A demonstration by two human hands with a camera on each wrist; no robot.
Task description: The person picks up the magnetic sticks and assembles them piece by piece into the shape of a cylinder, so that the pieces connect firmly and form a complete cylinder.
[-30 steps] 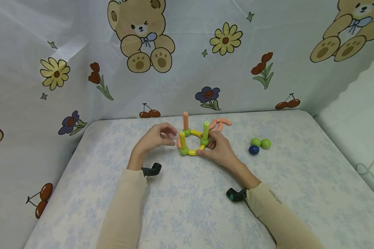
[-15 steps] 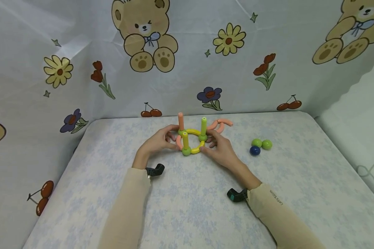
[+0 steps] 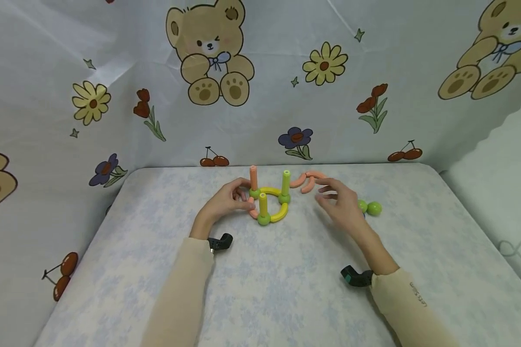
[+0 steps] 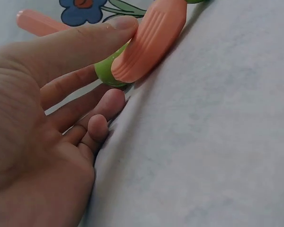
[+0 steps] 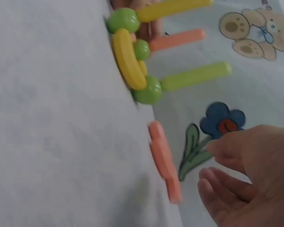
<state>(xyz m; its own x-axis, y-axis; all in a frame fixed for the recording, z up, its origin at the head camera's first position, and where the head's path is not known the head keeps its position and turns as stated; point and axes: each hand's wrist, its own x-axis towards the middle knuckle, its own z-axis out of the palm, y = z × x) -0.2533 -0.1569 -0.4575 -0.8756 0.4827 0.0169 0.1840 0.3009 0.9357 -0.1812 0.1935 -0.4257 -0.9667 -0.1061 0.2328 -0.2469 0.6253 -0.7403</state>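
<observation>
A ring of curved toy pieces point(image 3: 280, 213) lies on the table, its arcs joined by green balls. A yellow rod point(image 3: 263, 205), an orange rod point(image 3: 253, 178) and a light green rod point(image 3: 285, 180) stand upright on the balls. My left hand point(image 3: 226, 201) holds the ring's left side, thumb against its orange arc point(image 4: 154, 42) and index finger near a green ball point(image 4: 111, 68). My right hand point(image 3: 343, 205) hovers with fingers loosely bent, holding nothing, beside several loose orange curved pieces point(image 3: 308, 185). In the right wrist view those pieces point(image 5: 163, 158) lie apart from the fingers.
Green balls point(image 3: 374, 208) lie right of my right hand, which mostly hides a blue ball beside them. A patterned cloth point(image 3: 260, 120) hangs behind the table's far edge. A pale cable point(image 3: 514, 248) lies at the far right.
My right hand has let go of the ring and moved right toward the loose orange pieces. My left hand, earlier just off the ring, has come to hold its left side.
</observation>
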